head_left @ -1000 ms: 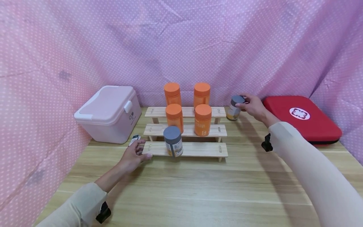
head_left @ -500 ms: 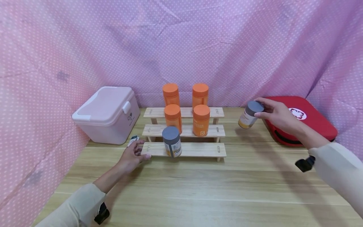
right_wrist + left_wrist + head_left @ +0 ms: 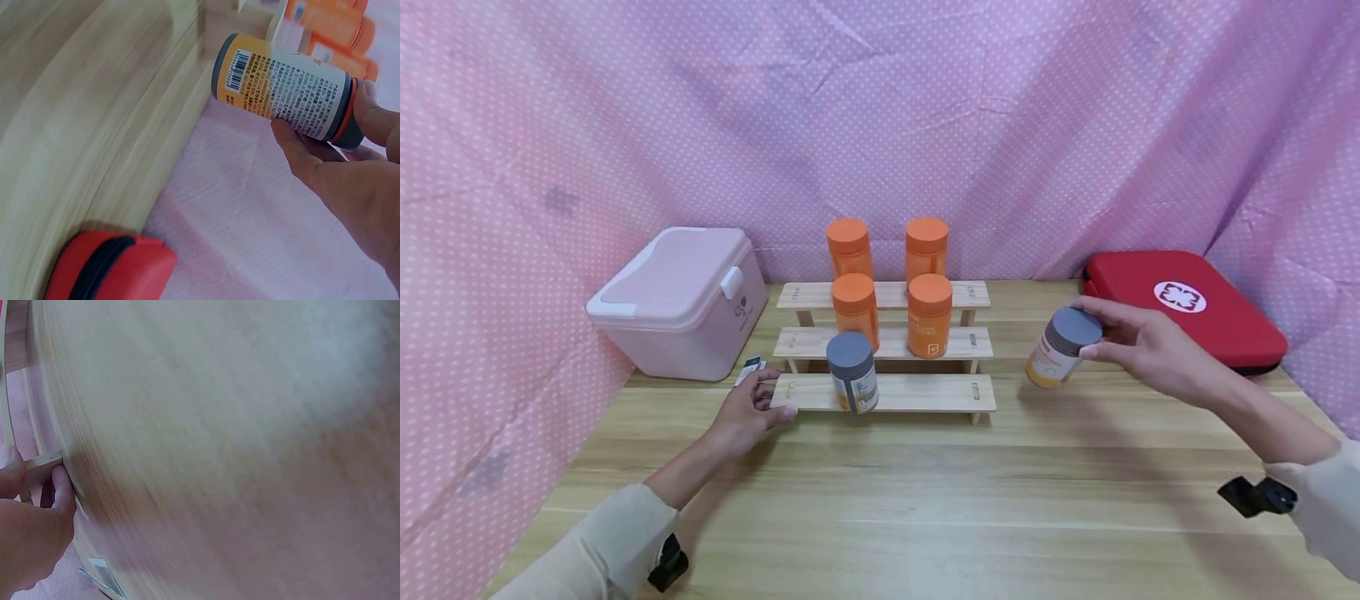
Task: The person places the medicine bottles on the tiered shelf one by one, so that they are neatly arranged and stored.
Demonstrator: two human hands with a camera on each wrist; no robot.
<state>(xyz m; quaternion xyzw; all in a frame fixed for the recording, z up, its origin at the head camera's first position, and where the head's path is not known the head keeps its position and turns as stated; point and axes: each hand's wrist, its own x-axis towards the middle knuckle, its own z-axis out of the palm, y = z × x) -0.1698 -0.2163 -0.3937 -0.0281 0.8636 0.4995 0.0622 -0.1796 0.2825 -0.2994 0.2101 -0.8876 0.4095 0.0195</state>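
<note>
My right hand (image 3: 1157,350) pinches a grey-lidded supplement bottle (image 3: 1052,354) by its lid, tilted and held off the table to the right of the rack. In the right wrist view the bottle's (image 3: 281,87) orange-and-white printed label and barcode show. At the left end of the lowest step, my left hand (image 3: 747,417) grips the three-tier wooden rack (image 3: 932,393), thumb in front; the left wrist view shows fingers at a wooden leg (image 3: 44,464). Another grey-lidded bottle (image 3: 853,375) stands on the lowest step. Orange bottles (image 3: 929,321) stand in pairs on the two upper steps.
A pale pink lidded box (image 3: 681,300) stands left of the rack. A red zip case (image 3: 1195,308) lies at the right, behind my right hand. Beside my left hand is a small printed packet (image 3: 749,369). A pink dotted cloth (image 3: 880,125) hangs around the table (image 3: 880,508).
My right hand has lifted the grey-lidded bottle from behind the rack's right side and carried it right, then nearer to me, tilting it. My left hand stays on the rack.
</note>
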